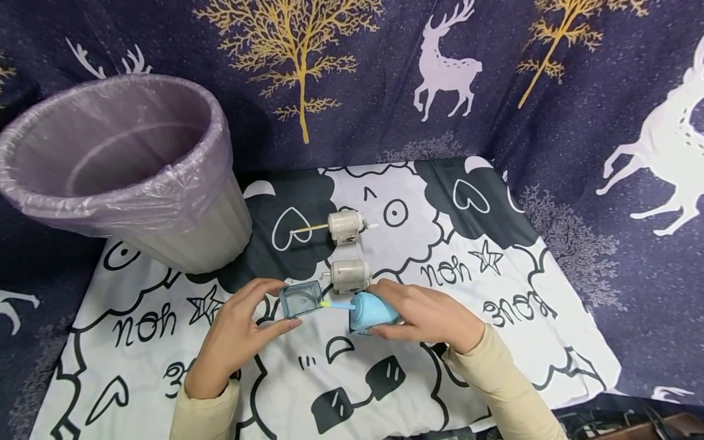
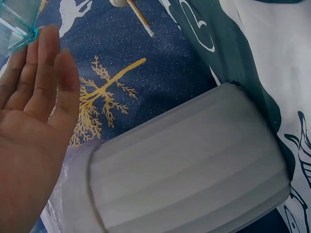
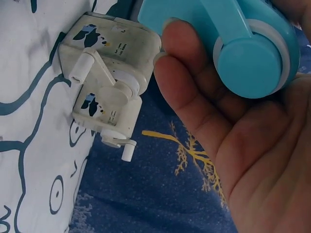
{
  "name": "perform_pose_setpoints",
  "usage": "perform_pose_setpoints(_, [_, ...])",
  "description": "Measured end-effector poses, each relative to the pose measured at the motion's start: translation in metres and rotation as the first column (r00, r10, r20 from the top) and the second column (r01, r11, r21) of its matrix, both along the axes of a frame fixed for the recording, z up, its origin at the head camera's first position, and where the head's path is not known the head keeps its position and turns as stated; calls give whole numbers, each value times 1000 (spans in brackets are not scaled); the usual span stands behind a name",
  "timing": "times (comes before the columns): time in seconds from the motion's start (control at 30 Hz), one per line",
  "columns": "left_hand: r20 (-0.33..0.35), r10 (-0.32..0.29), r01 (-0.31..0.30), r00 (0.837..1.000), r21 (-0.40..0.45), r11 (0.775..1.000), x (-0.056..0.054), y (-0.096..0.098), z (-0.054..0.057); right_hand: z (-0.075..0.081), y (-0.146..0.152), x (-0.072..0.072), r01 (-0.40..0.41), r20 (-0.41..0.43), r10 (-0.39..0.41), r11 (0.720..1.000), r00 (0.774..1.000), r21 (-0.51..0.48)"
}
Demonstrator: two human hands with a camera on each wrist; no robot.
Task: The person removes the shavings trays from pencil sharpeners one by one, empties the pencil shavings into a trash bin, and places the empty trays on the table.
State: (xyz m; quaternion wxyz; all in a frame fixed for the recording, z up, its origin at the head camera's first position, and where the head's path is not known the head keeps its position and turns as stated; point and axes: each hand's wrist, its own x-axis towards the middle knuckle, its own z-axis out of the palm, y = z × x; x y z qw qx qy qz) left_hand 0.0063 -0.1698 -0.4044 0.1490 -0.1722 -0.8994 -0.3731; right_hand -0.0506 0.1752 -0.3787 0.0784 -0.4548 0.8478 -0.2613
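In the head view my left hand (image 1: 236,330) holds a translucent blue shavings drawer (image 1: 302,299) between thumb and fingers. The drawer (image 2: 17,24) also shows at the left wrist view's top corner. My right hand (image 1: 426,311) grips a light-blue crank pencil sharpener (image 1: 375,310). From its left side a slim blue stick with a yellow-green end (image 1: 337,304), like a pencil, points at the drawer. The sharpener's crank knob (image 3: 250,65) faces the right palm. Just behind stands a cream pencil sharpener (image 1: 349,275), and farther back a second cream sharpener (image 1: 345,226) with a yellow pencil (image 1: 310,229) in it.
A large ribbed bin (image 1: 187,238), lined with a purple-tinted bag, stands at the back left of the cloth-covered table (image 1: 286,391). Dark blue fabric (image 1: 374,91) with deer and trees hangs behind. The table's right edge falls off beside the right forearm.
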Motion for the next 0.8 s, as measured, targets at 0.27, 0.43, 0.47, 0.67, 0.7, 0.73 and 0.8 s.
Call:
perform_pose_setpoints(0.27, [-90, 64, -60, 994, 48, 997, -2, 0, 0, -4, -2, 1, -8, -13, 8, 1000, 1000, 9])
perform_pose_setpoints(0.43, [-141, 90, -76, 986, 103, 992, -3, -2, 0, -5, -4, 0, 6, -20, -6, 1000, 1000, 10])
perform_pose_setpoints(0.47, [-149, 92, -76, 985, 112, 991, -3, -2, 0, -5, -4, 0, 9, -26, -8, 1000, 1000, 8])
perform_pose_setpoints(0.67, [-186, 117, -76, 976, 213, 974, -3, -3, -1, -9, -8, -2, -28, -53, 27, 999, 998, -19])
perform_pose_setpoints(0.7, [-208, 124, -74, 970, 231, 970, -4, -3, -2, -11, -9, -2, -37, -56, 36, 999, 998, -24])
perform_pose_setpoints(0.73, [-232, 130, -71, 964, 247, 966, -5, -3, -3, -12, -11, -2, -45, -60, 44, 999, 997, -26])
perform_pose_setpoints(0.8, [-293, 144, -63, 945, 269, 961, -6, -3, -3, -16, -13, -1, -62, -66, 60, 998, 996, -22])
